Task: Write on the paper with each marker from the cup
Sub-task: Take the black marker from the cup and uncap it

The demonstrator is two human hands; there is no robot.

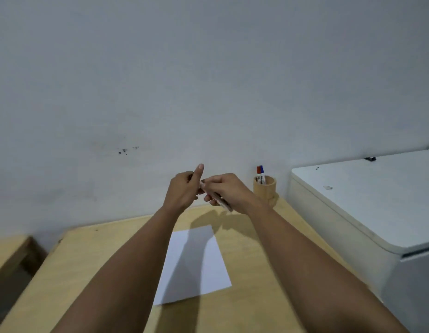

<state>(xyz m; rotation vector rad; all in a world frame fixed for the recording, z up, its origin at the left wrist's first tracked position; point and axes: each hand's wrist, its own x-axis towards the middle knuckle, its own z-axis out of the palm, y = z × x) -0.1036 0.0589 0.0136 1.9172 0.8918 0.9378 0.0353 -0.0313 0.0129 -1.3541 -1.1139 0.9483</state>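
A white sheet of paper point(196, 263) lies on the wooden table point(88, 260) under my arms. Both hands are raised above the table's far edge. My right hand point(229, 192) grips a white marker point(221, 201) that slants down to the right. My left hand point(185, 188) is closed at the marker's upper end, thumb up; what it pinches is hidden, likely the cap. At the back right stands a wooden cup point(265, 189) holding a red-capped marker point(258, 173) and a blue-capped marker point(262, 173).
A white cabinet or appliance point(367, 200) stands right of the table, close to the cup. A lower wooden bench point(9, 251) sits at the left. A grey wall runs directly behind the table.
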